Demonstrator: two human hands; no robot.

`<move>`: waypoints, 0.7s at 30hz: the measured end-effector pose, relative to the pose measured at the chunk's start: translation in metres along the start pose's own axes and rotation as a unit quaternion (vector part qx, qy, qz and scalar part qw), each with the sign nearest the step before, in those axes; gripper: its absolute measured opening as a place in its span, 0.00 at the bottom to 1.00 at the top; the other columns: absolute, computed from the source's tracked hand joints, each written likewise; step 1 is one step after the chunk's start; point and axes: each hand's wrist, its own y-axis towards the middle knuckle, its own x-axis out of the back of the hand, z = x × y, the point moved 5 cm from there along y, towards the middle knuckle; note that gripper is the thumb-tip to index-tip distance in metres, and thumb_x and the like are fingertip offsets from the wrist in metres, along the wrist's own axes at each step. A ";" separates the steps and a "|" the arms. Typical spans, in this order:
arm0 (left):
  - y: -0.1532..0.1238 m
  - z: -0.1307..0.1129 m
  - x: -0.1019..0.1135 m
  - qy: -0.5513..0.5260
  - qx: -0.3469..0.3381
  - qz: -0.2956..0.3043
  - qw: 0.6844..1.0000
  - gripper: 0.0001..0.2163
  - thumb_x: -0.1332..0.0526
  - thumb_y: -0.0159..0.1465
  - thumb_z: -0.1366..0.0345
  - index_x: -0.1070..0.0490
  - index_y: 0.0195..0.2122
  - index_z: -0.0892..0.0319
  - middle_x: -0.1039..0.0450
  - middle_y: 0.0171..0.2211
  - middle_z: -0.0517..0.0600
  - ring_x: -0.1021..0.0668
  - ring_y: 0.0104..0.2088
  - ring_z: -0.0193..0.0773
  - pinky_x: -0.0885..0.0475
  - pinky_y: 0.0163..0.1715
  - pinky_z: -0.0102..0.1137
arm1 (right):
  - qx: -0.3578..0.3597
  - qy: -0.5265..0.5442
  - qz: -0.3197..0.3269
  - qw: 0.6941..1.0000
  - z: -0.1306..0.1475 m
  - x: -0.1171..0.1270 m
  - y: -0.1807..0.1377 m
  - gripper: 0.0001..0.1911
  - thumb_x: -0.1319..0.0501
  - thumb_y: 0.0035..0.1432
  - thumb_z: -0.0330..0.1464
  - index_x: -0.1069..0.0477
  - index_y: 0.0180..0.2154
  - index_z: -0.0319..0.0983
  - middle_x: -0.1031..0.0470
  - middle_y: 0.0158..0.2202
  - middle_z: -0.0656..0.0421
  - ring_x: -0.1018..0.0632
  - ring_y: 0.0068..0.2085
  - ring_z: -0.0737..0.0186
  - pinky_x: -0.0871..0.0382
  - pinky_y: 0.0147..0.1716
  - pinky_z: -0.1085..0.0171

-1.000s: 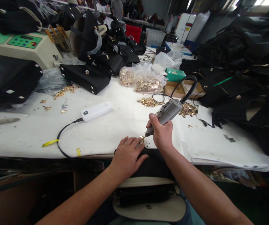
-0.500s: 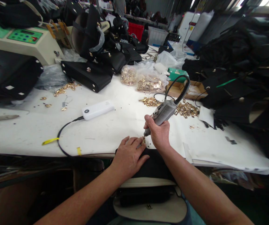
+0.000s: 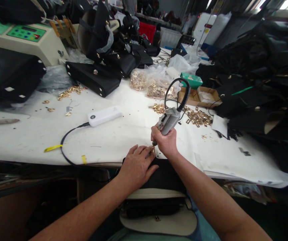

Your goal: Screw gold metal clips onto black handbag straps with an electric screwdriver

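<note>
My right hand is wrapped round a grey electric screwdriver, a corded tool tilted with its tip down at the left. That tip is at a small gold metal fitting by the edge of a black handbag. Fingers stretched out and thumb apart, my left hand lies on the bag, its fingertips beside the fitting. The bag rests against the table edge, its cream-lined flap hanging open towards me. Whether the tip touches a screw is too small to tell.
Loose gold fittings lie on the white table, with bagged ones behind. At left are a white power bank with a black cable and several black handbags. A cardboard box stands beyond the screwdriver; dark material is piled right.
My right hand and the screwdriver have shifted slightly left, and the tool's cord now arches further left. My left hand stays on the bag beside the fitting.
</note>
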 end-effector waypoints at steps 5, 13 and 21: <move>0.000 0.000 0.001 0.001 -0.006 -0.015 1.000 0.16 0.40 0.68 0.54 0.26 0.53 0.55 0.29 0.60 0.54 0.29 0.58 0.51 0.35 0.58 0.50 | 0.005 0.014 0.012 1.000 0.004 0.000 0.001 0.16 0.36 0.54 0.37 0.35 0.19 0.40 0.32 0.15 0.62 0.32 0.17 0.68 0.36 0.18 0.68; 0.000 -0.002 0.003 0.004 -0.005 -0.019 1.000 0.16 0.39 0.68 0.54 0.26 0.54 0.54 0.29 0.60 0.53 0.29 0.58 0.50 0.34 0.58 0.49 | 0.006 0.081 0.027 0.996 0.005 0.009 -0.003 0.21 0.30 0.51 0.48 0.31 0.23 0.38 0.28 0.18 0.61 0.31 0.18 0.68 0.34 0.17 0.68; 0.000 -0.001 0.004 -0.005 -0.012 -0.020 1.000 0.15 0.40 0.69 0.56 0.26 0.54 0.53 0.28 0.60 0.52 0.28 0.57 0.49 0.34 0.58 0.48 | 0.027 0.126 -0.034 0.991 0.013 0.025 -0.005 0.21 0.29 0.51 0.48 0.30 0.23 0.38 0.29 0.17 0.60 0.30 0.18 0.67 0.36 0.15 0.68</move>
